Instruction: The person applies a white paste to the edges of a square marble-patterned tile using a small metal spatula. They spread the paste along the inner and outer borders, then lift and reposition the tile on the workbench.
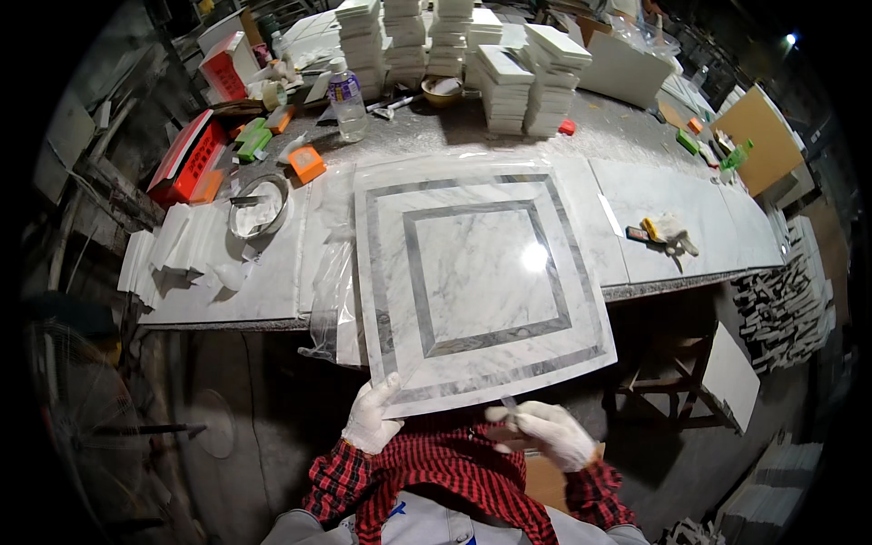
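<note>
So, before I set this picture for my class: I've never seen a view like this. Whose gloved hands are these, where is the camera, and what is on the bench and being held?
The camera sits on a person's head and looks down, so its wide lens bends straight edges. The two white-gloved hands are that person's own. The left hand grips the near edge of a square marble slab with grey inlaid frames, which juts out over the workbench. The right hand is just below that edge, pinching something small I cannot identify. Further back stand stacks of white tiles, a plastic bottle, a red box and an orange block.
</note>
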The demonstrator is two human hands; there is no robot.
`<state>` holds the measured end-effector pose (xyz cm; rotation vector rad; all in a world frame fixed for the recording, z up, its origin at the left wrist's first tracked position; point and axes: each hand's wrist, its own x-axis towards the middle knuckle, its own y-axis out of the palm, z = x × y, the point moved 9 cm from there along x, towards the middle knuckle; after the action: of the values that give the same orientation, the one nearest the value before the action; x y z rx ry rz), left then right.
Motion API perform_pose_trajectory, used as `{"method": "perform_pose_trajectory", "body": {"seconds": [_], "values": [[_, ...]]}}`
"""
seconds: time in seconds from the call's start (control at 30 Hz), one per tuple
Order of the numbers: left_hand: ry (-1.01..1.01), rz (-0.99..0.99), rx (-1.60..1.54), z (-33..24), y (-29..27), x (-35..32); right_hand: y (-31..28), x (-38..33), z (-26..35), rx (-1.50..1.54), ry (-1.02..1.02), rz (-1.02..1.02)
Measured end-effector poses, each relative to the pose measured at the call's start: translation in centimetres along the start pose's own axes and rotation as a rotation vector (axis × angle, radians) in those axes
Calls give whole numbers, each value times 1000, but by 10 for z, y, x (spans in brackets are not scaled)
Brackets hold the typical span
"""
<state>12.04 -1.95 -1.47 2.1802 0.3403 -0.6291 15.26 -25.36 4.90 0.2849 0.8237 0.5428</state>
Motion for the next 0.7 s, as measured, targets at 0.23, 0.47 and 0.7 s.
{"method": "perform_pose_trajectory", "body": {"seconds": [0.23, 0.47, 0.7], "values": [[-62, -2, -177, 8, -40, 24, -69, 37, 174, -499, -473, -302], [56, 56, -484, -21, -27, 30, -79, 186, 296, -1210, -940, -548], [28, 47, -597, -4, -25, 25, -135, 253, 308, -1256, -1054, -391]]}}
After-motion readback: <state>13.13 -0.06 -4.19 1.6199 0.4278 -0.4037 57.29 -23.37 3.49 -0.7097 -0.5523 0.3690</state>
